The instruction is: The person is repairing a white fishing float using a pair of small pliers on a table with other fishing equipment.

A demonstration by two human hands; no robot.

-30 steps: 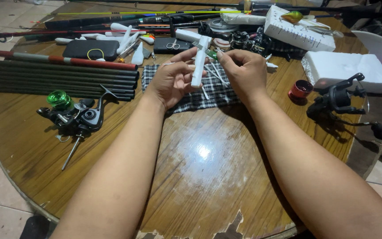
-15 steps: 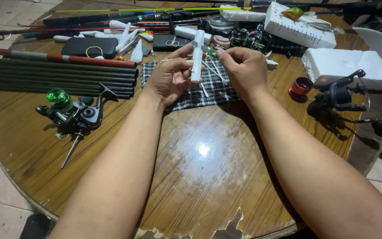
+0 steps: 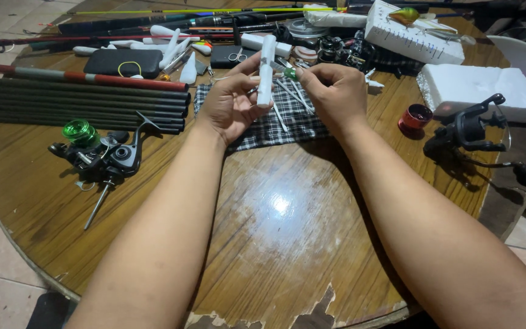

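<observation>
White foam stick (image 3: 266, 70) clamped upright in left hand (image 3: 231, 105), just above checked cloth (image 3: 293, 122); small green piece (image 3: 290, 74) pinched in right hand (image 3: 336, 94) fingertips, touching stick.

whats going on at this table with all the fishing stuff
A person sits at a round wooden table strewn with fishing gear. The left hand holds a white foam stick upright above a checked cloth, and the right hand pinches a small green piece beside it. A spinning reel with a green spool and a bundle of rod sections lie to the left, a black reel to the right.
</observation>
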